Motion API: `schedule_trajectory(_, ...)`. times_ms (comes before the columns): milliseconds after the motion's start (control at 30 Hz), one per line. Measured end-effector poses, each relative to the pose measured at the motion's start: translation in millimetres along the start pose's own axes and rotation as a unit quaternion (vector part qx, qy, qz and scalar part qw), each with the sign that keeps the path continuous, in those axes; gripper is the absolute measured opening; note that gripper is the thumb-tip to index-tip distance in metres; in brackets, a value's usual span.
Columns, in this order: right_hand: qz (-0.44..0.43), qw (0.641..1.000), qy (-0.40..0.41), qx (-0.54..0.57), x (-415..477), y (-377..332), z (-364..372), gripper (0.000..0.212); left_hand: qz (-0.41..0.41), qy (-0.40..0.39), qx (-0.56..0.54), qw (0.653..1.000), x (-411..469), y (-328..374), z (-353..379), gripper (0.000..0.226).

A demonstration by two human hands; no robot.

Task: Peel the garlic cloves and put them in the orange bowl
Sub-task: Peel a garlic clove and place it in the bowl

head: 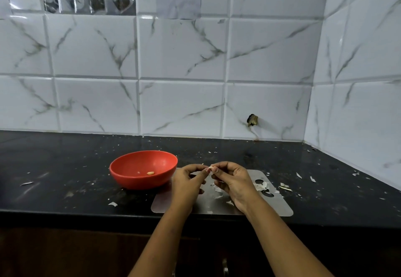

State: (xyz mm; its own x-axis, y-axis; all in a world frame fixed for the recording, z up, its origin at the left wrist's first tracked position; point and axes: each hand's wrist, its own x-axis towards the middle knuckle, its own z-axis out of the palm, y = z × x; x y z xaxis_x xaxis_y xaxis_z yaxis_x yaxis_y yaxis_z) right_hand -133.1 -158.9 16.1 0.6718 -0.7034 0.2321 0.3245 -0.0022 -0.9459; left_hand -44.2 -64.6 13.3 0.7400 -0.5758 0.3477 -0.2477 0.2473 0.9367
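Black speckled countertop (65,168) against a white marble-look tiled wall (184,59), corner on the right. Orange bowl (134,182) sits left of centre, just beside the left edge of a flat steel board (280,207); can't tell whether they touch. Bowl contents: one peeled clove (150,173) lying on the bottom, plus a tiny pale fleck (138,172) near it, too small to identify. So at least one clove looks done. Current work item: a garlic clove (210,169) held in the air over the board's back edge, just right of the bowl. Left hand (187,182) pinches it with thumb and fingertips, other fingers curled in; right hand (233,181) pinches the same clove from the other side, fingers likewise curled. Clove reads whitish, but it's too small to tell how much skin is left on it; my read is that peeling is mid-way, and the drop into the bowl is not yet done. Papery peel scraps (260,186) litter the board around its cut-out holes, and more skin bits (284,187) are scattered on the counter to the right, which fits with several skins removed. No clearly unpeeled cloves visible anywhere on board or counter; something could be hidden under the hands. Remaining as far as I can judge: finish this clove, move it left into the bowl; beyond that, stock unknown.
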Motion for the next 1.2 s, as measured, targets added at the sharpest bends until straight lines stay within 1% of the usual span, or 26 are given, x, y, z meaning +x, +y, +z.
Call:
schedule_trajectory(200, -0.014, 0.999, -0.003, -0.034, 0.8, 2.4, 0.1, 0.005, 0.012, 0.014, 0.019, 1.0, -3.1, 1.4, -0.9, 0.008)
schedule_trajectory(400, -0.026, 0.998, -0.005, -0.058, 0.0, 2.7, 1.5, 0.004, 0.001, 0.02, 0.021, 1.0, -3.1, 2.7, -1.9, 0.006)
schedule_trajectory(567, -0.025, 0.996, -0.011, -0.08, -1.7, 2.5, 1.4, 0.007, -0.003, 0.028, 0.016, 0.999, -2.4, 2.8, -2.8, 0.005)
schedule_trajectory(700, -0.029, 0.998, -0.01, -0.063, -2.5, 2.3, 3.0, 0.008, -0.004, 0.029, 0.007, 1.0, -1.4, 2.9, -2.2, 0.007)
schedule_trajectory(900, -0.01, 0.999, -0.02, -0.029, -2.6, -0.1, 3.4, 0.007, -0.015, 0.025, -0.016, 0.999, -1.4, 1.6, -1.7, 0.009)
schedule_trajectory(1033, 0.005, 1.0, -0.012, -0.002, -2.4, -1.8, 1.9, 0.006, -0.032, 0.036, -0.031, 0.998, 0.5, 0.6, -1.1, 0.012)
schedule_trajectory(1200, 0.013, 1.0, -0.015, 0.019, -2.0, -2.6, 2.1, 0.007, -0.047, 0.057, -0.028, 0.997, 3.0, -2.1, -0.3, 0.008)
